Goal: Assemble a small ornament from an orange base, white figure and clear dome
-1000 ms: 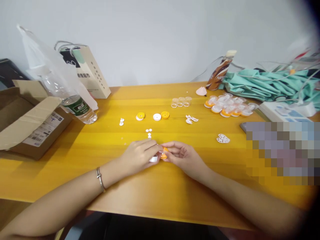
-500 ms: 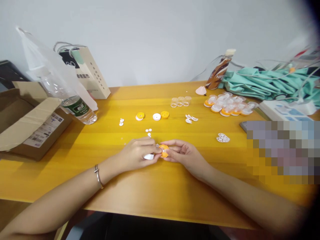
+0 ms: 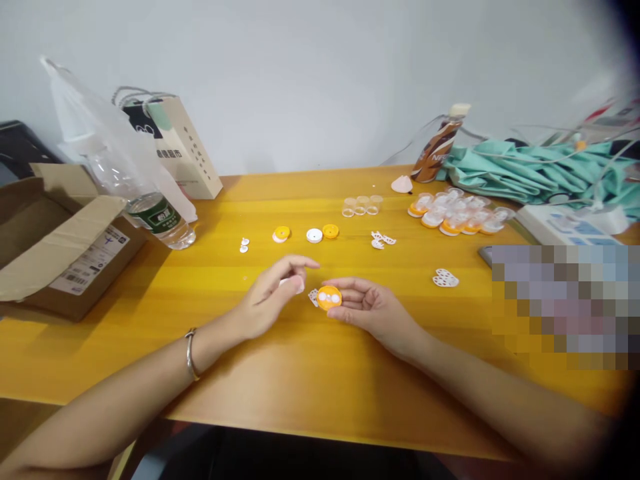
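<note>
My right hand (image 3: 373, 307) pinches the rim of a round orange cap (image 3: 329, 305) between thumb and fingers. Its open side faces me and shows white round pieces in a row inside. A little to the left, my left hand (image 3: 275, 293) is partly curled, with a small white piece (image 3: 295, 285) held under the thumb and the index finger stretched toward the cap. What kind of piece it is, I cannot tell. Just beside the orange cap lies a white perforated piece (image 3: 313, 297) on the table, partly covered by the cap.
Farther back lie yellow caps (image 3: 331, 231), a white cap (image 3: 315, 235), small white discs (image 3: 244, 245), clear cups (image 3: 361, 207) and white perforated pieces (image 3: 445, 278). Assembled orange-and-clear pieces (image 3: 453, 217) cluster right. A cardboard box (image 3: 95, 260) and water bottle (image 3: 163, 220) stand left.
My left hand has drawn back from the orange cap, up and to the left, keeping the white piece. The cap's inside now shows. The small discs behind that hand are no longer visible.
</note>
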Demonstrator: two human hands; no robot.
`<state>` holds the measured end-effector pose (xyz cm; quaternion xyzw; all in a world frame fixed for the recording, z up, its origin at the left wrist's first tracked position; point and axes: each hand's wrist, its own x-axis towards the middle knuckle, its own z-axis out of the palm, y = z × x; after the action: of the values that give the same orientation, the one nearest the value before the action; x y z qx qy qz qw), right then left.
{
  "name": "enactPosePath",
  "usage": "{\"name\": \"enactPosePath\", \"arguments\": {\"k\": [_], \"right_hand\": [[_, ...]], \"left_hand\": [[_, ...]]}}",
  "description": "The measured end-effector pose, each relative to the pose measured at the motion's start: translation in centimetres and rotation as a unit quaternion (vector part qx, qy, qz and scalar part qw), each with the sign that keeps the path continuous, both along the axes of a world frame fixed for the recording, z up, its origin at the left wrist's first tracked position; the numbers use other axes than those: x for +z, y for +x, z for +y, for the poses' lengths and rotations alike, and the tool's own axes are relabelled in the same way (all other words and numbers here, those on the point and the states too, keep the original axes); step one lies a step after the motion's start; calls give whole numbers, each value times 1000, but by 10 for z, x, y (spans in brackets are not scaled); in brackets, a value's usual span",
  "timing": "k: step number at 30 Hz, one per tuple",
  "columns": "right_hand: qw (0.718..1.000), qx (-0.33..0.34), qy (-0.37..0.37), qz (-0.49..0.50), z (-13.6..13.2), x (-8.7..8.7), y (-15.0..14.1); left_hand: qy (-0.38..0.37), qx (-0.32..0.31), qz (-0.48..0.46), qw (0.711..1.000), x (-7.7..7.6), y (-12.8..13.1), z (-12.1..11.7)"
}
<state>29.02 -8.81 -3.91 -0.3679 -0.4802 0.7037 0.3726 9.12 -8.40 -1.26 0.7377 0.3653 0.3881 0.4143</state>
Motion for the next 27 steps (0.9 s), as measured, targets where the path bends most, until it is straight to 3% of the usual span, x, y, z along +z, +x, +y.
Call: {"name": "enactPosePath", "arguments": {"k": [3, 6, 14, 27], "right_hand": [[1000, -2, 3, -8, 0, 1, 0], [1000, -11, 5, -11, -1, 3, -1], [999, -42, 13, -27, -1, 4, 1], [998, -59, 16, -27, -2, 4, 0]], "left_hand": [[-142, 6, -90, 986, -6, 4, 5], [-176, -21, -133, 975, -11, 7, 8], [-81, -56, -36, 994, -10, 4, 7], [-24, -64, -9, 998, -7, 6, 5]]}}
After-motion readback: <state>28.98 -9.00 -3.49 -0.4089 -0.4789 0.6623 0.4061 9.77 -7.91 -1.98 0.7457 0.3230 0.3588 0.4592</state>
